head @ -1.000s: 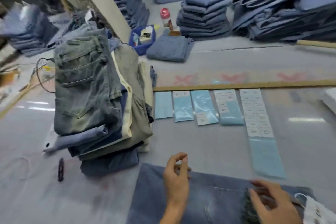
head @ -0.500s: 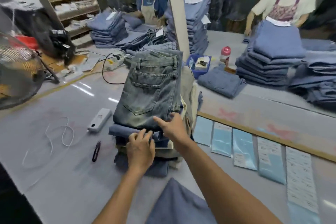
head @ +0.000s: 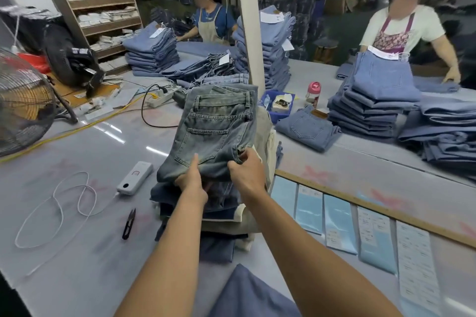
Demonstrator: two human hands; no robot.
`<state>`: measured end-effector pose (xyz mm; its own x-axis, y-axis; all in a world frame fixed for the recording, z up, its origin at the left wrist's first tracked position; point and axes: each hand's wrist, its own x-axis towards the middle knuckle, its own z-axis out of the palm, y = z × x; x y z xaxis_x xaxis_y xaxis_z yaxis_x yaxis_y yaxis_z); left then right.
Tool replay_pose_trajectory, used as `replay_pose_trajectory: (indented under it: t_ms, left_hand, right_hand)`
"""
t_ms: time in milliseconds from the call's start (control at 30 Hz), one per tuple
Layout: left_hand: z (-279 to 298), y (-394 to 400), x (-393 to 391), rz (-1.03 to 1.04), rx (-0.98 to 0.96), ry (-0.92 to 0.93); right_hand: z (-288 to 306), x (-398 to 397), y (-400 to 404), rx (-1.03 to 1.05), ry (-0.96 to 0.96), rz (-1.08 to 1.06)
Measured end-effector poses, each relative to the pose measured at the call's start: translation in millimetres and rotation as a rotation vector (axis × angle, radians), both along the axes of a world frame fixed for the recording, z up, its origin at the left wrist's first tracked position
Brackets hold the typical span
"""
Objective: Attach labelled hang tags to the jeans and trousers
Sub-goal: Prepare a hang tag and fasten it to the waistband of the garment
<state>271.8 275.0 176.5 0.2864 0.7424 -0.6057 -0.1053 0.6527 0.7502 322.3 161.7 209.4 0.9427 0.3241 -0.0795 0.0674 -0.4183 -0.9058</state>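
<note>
A blue pair [head: 247, 296] lies nearest me, cut off by the frame's lower edge. My left hand [head: 192, 180] and right hand [head: 247, 172] both pinch the near hem of the grey jeans [head: 213, 134] topping the stack [head: 206, 219]; my left fingers are hidden under the fold. Right of my grip lie label sheets [head: 373, 234], print unreadable. Left of it, snips [head: 128, 224].

Folded grey-washed jeans [head: 213, 134] lie tilted atop a leaning stack [head: 219, 216].

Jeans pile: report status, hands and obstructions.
Left hand and right hand both grip the grey jeans atop the pile. No tag visible on them. Nothing in the way.
</note>
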Motion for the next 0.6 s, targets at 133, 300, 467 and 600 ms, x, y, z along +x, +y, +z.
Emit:
replay_pose_trajectory:
  t_ms: [133, 300, 467, 600]
  left_hand:
    - [16, -7, 2, -0.023, -0.093, -0.007]
    - [-28, -41, -62, -0.031, -0.117, -0.165]
    - [-77, -82, -140, -0.076, 0.006, -0.084]
    - [-80, -102, -165, -0.107, 0.164, -0.097]
  right_hand:
    - [7, -28, -24, 0.374, 0.184, -0.069]
    - [-42, -55, -68, 0.878, 0.681, 0.066]
    - [-64, 10, -86, 0.825, 0.856, -0.076]
    - [-63, 24, -112, 0.668, 0.638, -0.091]
